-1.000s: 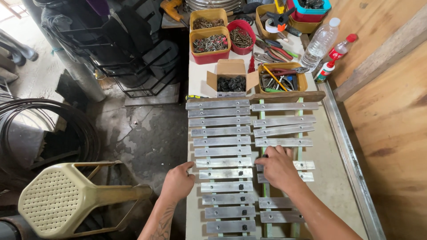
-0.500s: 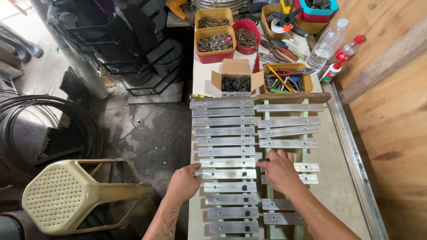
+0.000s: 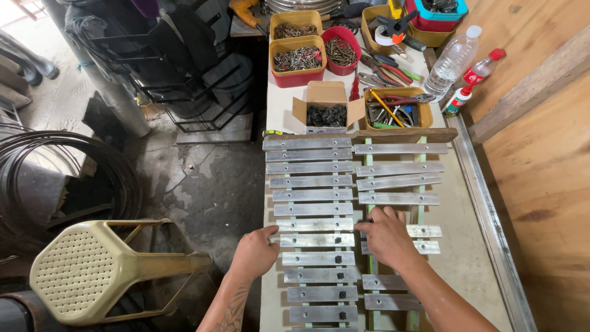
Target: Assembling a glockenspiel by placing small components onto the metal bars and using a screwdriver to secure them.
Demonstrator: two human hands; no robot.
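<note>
Your left hand (image 3: pixel 255 251) pinches the left end of a flat grey metal bar (image 3: pixel 315 240) in the left-hand column of bars on the white tabletop (image 3: pixel 458 246). Your right hand (image 3: pixel 386 236) lies flat, fingers spread, over the bars of the right-hand column, gripping nothing. An open cardboard box of dark screws (image 3: pixel 326 114) sits beyond the rows.

You're looking past a cardboard box of dark screws (image 3: pixel 327 114), red tubs of fasteners (image 3: pixel 297 60), a tray of pliers (image 3: pixel 393 112), and a clear plastic bottle (image 3: pixel 452 61). A cream plastic stool (image 3: pixel 92 270) is lying tipped beside coiled black cable (image 3: pixel 55 178).
</note>
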